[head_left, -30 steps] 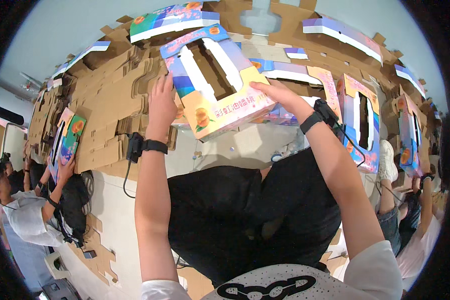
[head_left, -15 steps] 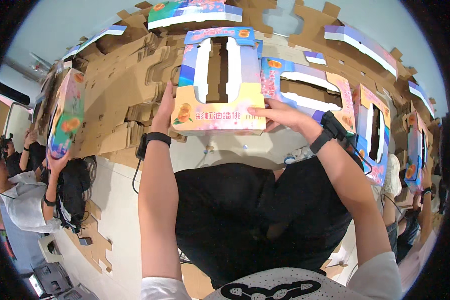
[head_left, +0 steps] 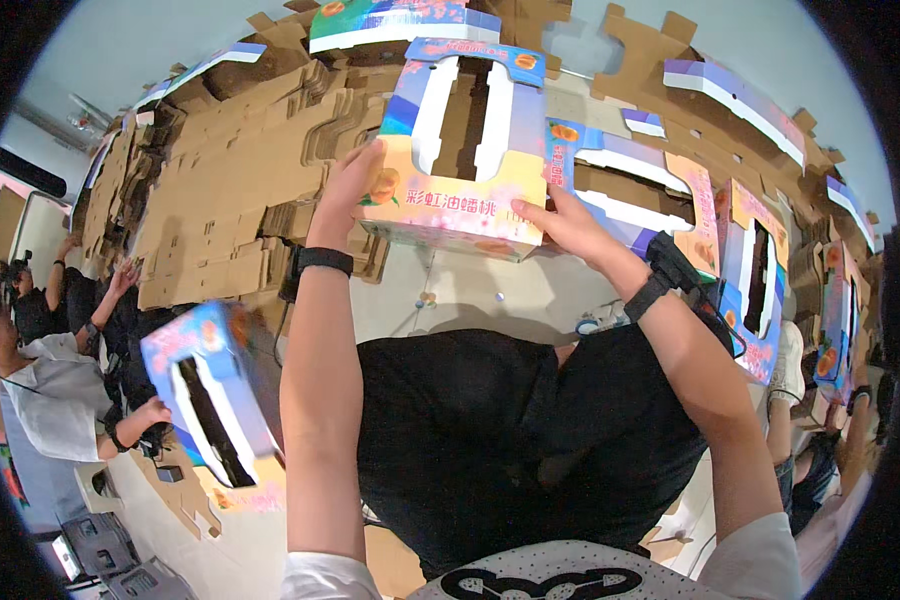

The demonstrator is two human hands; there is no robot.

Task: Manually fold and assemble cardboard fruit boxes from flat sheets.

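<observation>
Between my two hands I hold a colourful cardboard fruit box (head_left: 440,200), blue at the far end and yellow-pink at the near one, with a long opening in its top. My left hand (head_left: 348,190) grips its left near corner. At the right near corner my right hand (head_left: 568,222) has its thumb on the printed face, fingers round the side. The box is tilted, with its near face and part of the underside toward me, and appears lifted off the surface. Just right of it lies another fruit box (head_left: 682,215) of the same print.
Flat brown cardboard blanks (head_left: 220,190) are piled at the left. More printed boxes stand to the right, one upright (head_left: 755,270). On the left a co-worker (head_left: 55,380) holds a similar box (head_left: 215,390) low beside my left forearm. Other people work at the right edge.
My hands have moved the box slightly right and away, tilting it so its underside shows. The co-worker on the left has swung their box down toward me, and one of their hands is off it.
</observation>
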